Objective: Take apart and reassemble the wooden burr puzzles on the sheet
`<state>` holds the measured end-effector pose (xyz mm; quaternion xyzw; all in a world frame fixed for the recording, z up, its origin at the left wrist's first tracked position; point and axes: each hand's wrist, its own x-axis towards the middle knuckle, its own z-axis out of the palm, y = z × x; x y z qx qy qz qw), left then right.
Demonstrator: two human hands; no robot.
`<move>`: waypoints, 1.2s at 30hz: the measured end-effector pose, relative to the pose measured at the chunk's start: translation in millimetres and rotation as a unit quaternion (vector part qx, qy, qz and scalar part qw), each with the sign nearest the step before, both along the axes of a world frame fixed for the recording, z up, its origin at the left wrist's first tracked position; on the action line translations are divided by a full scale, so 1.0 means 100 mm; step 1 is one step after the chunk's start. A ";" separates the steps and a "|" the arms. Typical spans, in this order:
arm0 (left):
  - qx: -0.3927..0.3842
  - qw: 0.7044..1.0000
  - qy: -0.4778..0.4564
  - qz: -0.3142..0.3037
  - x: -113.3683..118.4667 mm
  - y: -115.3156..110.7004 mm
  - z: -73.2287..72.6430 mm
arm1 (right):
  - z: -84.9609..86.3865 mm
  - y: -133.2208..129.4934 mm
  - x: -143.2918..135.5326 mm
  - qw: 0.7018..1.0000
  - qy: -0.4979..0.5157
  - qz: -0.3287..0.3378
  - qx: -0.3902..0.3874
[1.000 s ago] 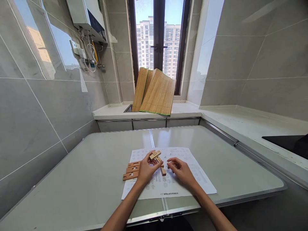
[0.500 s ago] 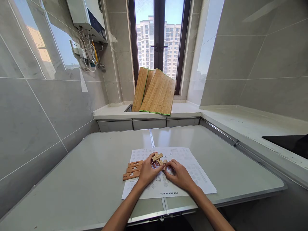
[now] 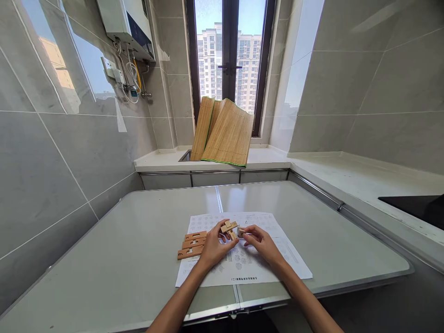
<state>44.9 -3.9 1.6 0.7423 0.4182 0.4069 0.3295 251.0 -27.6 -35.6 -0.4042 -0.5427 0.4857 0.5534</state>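
Observation:
My left hand (image 3: 215,244) is closed around a cluster of interlocked pale wooden puzzle pieces (image 3: 229,227), held above the printed sheet. Just to its right, my right hand (image 3: 260,241) pinches a single small wooden puzzle piece (image 3: 240,231) between thumb and fingers. A narrow gap seems to lie between that piece and the cluster. Beside my left hand, several flat brown wooden pieces with cut-outs (image 3: 190,252) lie in a stack of rows, their right ends hidden by the hand. Under both hands spreads the white sheet (image 3: 277,273) with small printed diagrams.
The sheet lies on a pale folding table (image 3: 114,277) with a metal seam down its middle. Beyond the far edge, a bamboo mat (image 3: 227,134) leans by the window on a white counter (image 3: 270,159). A water heater (image 3: 126,27) hangs at upper left.
My right hand has moved slightly up and right, drawing its small piece away from my left thumb and turning it. My left hand keeps hold of the cluster, nearly still.

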 end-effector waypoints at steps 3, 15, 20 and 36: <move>-0.005 1.000 -0.001 -0.031 0.01 -0.02 0.02 | 0.02 -0.02 0.01 0.997 0.061 0.037 -0.028; -0.014 0.997 0.016 -0.070 -0.02 -0.09 0.08 | 0.10 -0.07 0.00 0.987 0.100 0.108 -0.067; -0.015 0.994 0.014 -0.111 -0.02 -0.11 0.10 | 0.15 -0.09 0.01 0.976 0.127 0.157 -0.086; -0.001 0.990 0.059 -0.130 -0.02 -0.09 0.02 | 0.08 -0.08 -0.01 0.984 0.065 0.124 -0.106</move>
